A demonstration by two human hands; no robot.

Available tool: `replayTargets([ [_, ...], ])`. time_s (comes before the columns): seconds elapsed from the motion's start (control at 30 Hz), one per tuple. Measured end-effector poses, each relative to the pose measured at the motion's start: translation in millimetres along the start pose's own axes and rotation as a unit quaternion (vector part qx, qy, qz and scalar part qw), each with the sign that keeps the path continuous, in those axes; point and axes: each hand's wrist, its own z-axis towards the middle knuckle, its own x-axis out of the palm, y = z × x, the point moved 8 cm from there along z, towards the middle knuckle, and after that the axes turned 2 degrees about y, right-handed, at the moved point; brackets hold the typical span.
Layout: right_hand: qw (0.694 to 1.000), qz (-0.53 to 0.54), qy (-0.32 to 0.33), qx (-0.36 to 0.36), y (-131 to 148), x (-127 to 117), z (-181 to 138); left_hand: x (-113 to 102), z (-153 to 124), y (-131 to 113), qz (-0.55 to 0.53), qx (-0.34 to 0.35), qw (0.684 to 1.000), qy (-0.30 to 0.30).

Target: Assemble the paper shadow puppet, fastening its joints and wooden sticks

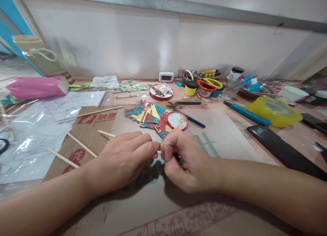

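Note:
My left hand (130, 154) is closed around a thin wooden stick (106, 134). One pointed end juts out to the left behind the knuckles, and a short bit of the other end shows between my two hands. My right hand (187, 159) pinches that near end with thumb and bent forefinger; whether some small piece is also between those fingers is hidden. Just beyond my hands lies a painted, jointed card figure (150, 116) in blue, red and yellow. A round lid with small gold fasteners (178, 121) overlaps its right side.
More wooden sticks (79, 142) lie on the cardboard (84, 127) at left. Behind the figure are pliers (184, 103) and a red-rimmed dish of beads (160, 92). To the right are a blue cutter (247, 113), yellow tape roll (274, 111) and black phone-like slab (286, 151).

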Motion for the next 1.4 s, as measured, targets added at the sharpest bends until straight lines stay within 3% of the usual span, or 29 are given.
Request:
replayTargets([
  [0.27,1.000,-0.010,0.004,0.008,1,1,0,1,2,0,0.009,0.003,1.000,0.004],
  [0.47,0.994,-0.102,0.029,-0.024,5,2,2,-4,3,-5,0.022,0.001,1.000,-0.018],
  [0.8,0.988,-0.037,0.054,0.137,-22,6,6,-3,3,-8,0.135,-0.007,0.991,0.000],
  [0.97,0.994,-0.097,0.042,0.036,-10,1,9,-10,6,-4,0.079,-0.041,0.995,-0.034],
  [1.13,0.990,-0.134,0.036,-0.025,-1,1,8,-10,9,-3,0.071,-0.047,0.996,-0.010],
  [1.2,0.993,-0.115,0.037,0.002,-4,2,8,-11,8,-5,0.088,-0.035,0.996,-0.006],
  [1.4,0.979,0.039,0.047,0.195,-29,8,6,-12,3,-17,0.198,0.043,0.979,-0.008],
])
